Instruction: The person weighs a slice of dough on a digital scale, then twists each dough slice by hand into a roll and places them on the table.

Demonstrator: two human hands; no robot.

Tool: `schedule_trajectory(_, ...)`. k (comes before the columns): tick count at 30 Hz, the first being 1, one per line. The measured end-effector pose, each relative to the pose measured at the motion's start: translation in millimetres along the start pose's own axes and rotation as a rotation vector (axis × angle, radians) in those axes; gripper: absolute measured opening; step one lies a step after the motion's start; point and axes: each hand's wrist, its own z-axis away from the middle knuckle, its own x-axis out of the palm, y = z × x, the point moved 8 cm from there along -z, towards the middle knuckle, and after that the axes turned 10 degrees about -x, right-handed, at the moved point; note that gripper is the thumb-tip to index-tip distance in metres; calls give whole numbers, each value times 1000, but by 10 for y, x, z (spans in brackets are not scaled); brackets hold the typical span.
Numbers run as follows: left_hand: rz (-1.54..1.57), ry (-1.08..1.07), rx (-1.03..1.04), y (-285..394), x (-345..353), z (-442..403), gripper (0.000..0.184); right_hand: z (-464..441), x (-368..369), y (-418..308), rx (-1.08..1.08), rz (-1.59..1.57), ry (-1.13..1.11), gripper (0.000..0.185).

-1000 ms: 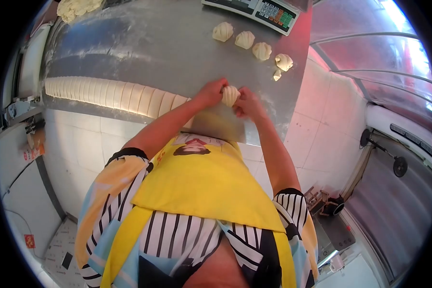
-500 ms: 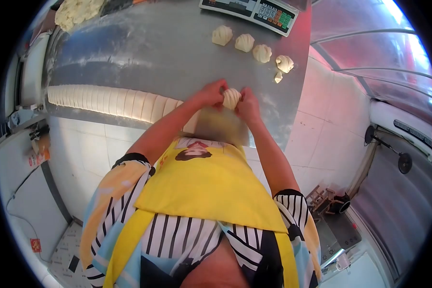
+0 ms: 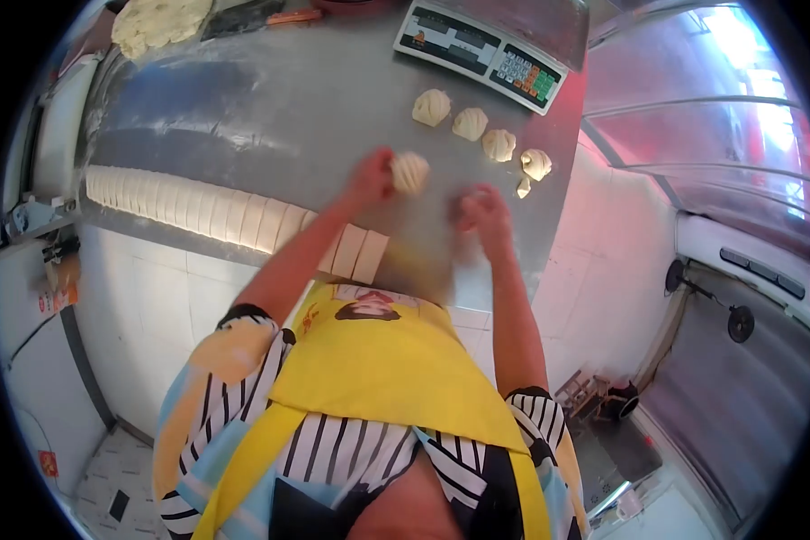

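Note:
A pleated, twisted dough roll point(image 3: 410, 173) is pinched at its left side by my left hand point(image 3: 372, 176), above the metal table. My right hand point(image 3: 483, 212) is apart from it, to the right; its fingers are curled and smeared by motion, and I cannot make out whether anything is in them. Along the table's near edge lies a long row of sliced dough strips point(image 3: 234, 216), partly hidden behind my left forearm. Beyond my hands sit shaped dough rolls point(image 3: 470, 124) in a slanting line, with a small dough scrap point(image 3: 524, 187) by the rightmost one.
A digital scale point(image 3: 486, 56) stands at the back right of the metal table point(image 3: 297, 99). A large lump of dough point(image 3: 157, 25) lies at the far left, beside a dark flat item point(image 3: 243, 18). The table's right edge is beyond the rolls.
My hands have separated. The left has shifted slightly left with the dough roll, while the right has let go of it and moved right and nearer to me. The view has tilted.

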Motion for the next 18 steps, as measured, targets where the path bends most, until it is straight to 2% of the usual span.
schedule_trajectory(1,66,72,-1,178,-332,-184,21,-33,-315,13,0,195,111,30)
schedule_trajectory(2,5,131,49,350,-579,-403,23,-82,-636,23,-5,392,228,31)
schedule_trajectory(5,-347,200,130,418,-969,-1202,27,-162,-950,-216,-387,952,311,30)
schedule_trajectory(7,-675,260,96,680,-940,-1114,31,-343,-983,-107,-404,990,259,30)
schedule_trajectory(9,-831,341,157,1182,-874,-719,36,-396,-886,-56,-394,1045,227,28)
schedule_trajectory(11,-793,431,312,1710,-497,-185,40,-404,-939,6,-418,1021,169,27)
schedule_trajectory(12,-815,289,542,1655,-56,-148,41,-372,-970,53,-428,1013,126,26)
schedule_trajectory(13,-747,52,405,1634,404,-73,43,-351,-1058,30,-493,996,121,23)
schedule_trajectory(14,-678,-155,239,1591,856,37,44,-402,-1272,52,-337,712,185,22)
schedule_trajectory(15,-513,-49,982,1651,1223,357,51,-422,-1437,72,-176,426,237,21)
schedule_trajectory(16,-618,-42,845,1565,1653,232,54,-399,-1567,186,-2,137,283,20)
schedule_trajectory(18,-826,33,633,1562,2275,75,57,-523,-1802,173,-58,131,252,18)
